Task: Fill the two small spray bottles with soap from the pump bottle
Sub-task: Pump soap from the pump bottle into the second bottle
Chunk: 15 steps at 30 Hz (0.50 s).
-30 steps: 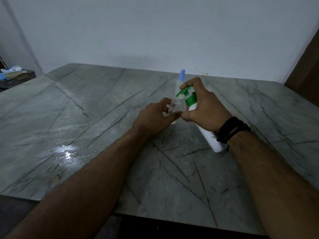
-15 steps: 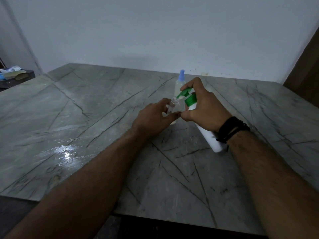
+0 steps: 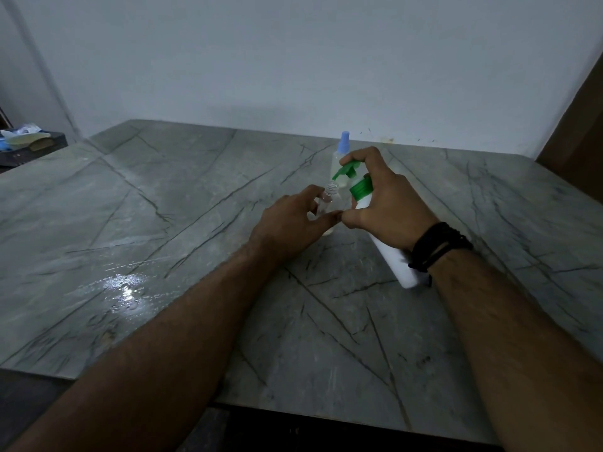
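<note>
My left hand (image 3: 290, 223) holds a small clear spray bottle (image 3: 328, 203) upright on the table, its cap off and threaded neck open. My right hand (image 3: 388, 203) grips the white pump bottle (image 3: 394, 259), tilted toward the small bottle, with a finger on top of the green pump head (image 3: 346, 169). The green nozzle points down just above the open neck. A second small bottle with a blue spray cap (image 3: 343, 150) stands behind, partly hidden by the pump.
The grey marble table (image 3: 163, 223) has a shiny wet patch (image 3: 122, 285) at front left. A dark side table with papers (image 3: 26, 143) sits at far left. A brown panel (image 3: 577, 125) stands at right.
</note>
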Motion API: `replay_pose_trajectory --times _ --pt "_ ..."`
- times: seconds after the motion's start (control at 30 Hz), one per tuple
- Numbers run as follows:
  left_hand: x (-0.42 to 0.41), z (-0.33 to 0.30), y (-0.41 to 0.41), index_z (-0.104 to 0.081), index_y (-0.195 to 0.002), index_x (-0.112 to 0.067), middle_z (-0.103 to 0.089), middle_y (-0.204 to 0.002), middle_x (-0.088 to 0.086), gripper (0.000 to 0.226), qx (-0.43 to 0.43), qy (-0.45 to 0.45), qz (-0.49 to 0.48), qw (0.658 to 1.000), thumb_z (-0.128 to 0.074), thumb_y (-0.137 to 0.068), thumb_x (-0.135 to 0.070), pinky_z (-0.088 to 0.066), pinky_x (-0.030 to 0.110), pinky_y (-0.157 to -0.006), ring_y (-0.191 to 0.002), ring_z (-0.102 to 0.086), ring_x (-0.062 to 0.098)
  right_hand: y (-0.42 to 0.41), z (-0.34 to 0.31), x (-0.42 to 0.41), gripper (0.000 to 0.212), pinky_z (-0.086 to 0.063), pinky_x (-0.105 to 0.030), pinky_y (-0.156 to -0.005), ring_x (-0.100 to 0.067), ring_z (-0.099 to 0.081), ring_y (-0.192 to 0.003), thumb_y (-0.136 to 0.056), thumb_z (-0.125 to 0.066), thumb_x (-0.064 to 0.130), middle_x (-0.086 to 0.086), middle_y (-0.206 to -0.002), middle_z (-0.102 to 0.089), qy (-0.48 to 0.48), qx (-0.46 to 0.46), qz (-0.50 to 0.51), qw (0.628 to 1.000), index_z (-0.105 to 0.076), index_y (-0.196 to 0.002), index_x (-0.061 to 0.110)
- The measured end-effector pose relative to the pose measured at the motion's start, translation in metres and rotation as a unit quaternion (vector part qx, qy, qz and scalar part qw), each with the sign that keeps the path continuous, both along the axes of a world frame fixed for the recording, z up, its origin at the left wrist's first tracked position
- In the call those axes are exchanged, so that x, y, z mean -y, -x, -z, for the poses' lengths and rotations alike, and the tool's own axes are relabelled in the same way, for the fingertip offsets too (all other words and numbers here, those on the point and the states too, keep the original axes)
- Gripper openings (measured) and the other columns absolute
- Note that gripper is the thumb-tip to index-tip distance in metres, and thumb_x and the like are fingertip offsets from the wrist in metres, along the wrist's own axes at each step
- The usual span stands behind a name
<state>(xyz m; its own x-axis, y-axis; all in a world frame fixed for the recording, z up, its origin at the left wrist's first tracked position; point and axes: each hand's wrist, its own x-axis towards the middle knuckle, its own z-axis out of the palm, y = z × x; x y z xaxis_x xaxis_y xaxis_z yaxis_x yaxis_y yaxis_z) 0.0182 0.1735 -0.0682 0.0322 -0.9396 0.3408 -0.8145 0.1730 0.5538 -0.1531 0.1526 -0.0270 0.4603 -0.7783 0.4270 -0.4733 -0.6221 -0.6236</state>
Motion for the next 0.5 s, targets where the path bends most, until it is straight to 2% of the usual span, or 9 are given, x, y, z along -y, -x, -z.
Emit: replay_pose_trajectory --times 0.2,0.3,0.43,0.5 --pt "0.0021 0.0013 -0.0003 -0.049 -0.133 -0.026 -0.065 -0.123 0.001 0.054 -0.002 -0.001 -0.007 1.000 -0.056 -0.089 -0.056 -0.050 0.032 -0.086 -0.104 -0.062 0.015 0.0001 -0.0017 0.0009 0.063 -0.046 -0.021 -0.060 -0.013 -0.063 -0.072 -0.069 -0.080 0.010 0.001 -0.093 -0.064 -0.004 0.007 -0.001 1.000 -0.041 -0.114 0.031" --pt "0.0025 0.0019 0.0005 -0.049 -0.134 -0.025 -0.065 -0.123 0.001 0.055 0.006 -0.001 -0.012 1.000 -0.057 -0.089 -0.056 -0.045 0.027 -0.081 -0.103 -0.062 0.014 0.0002 -0.0015 0.0003 0.064 -0.045 -0.019 -0.060 -0.012 -0.063 -0.072 -0.068 -0.080 0.011 0.002 -0.094 -0.064 -0.004 0.009 0.001 1.000 -0.042 -0.117 0.031" --pt "0.0032 0.0031 -0.0005 -0.049 -0.133 -0.025 -0.066 -0.122 0.002 0.054 -0.005 0.001 -0.007 1.000 -0.057 -0.089 -0.055 -0.049 0.030 -0.084 -0.103 -0.062 0.015 -0.0005 -0.0016 -0.0004 0.068 -0.045 -0.014 -0.058 -0.012 -0.063 -0.070 -0.068 -0.080 0.012 0.002 -0.095 -0.065 -0.003 0.004 -0.003 1.000 -0.044 -0.123 0.030" --pt "0.0039 0.0033 -0.0007 -0.049 -0.134 -0.025 -0.065 -0.122 0.002 0.054 -0.003 -0.002 -0.007 1.000 -0.057 -0.089 -0.054 -0.050 0.031 -0.085 -0.103 -0.063 0.015 -0.0010 -0.0023 -0.0010 0.066 -0.048 -0.019 -0.061 -0.014 -0.064 -0.073 -0.068 -0.080 0.011 0.001 -0.096 -0.065 -0.008 0.001 -0.006 1.000 -0.042 -0.118 0.031"
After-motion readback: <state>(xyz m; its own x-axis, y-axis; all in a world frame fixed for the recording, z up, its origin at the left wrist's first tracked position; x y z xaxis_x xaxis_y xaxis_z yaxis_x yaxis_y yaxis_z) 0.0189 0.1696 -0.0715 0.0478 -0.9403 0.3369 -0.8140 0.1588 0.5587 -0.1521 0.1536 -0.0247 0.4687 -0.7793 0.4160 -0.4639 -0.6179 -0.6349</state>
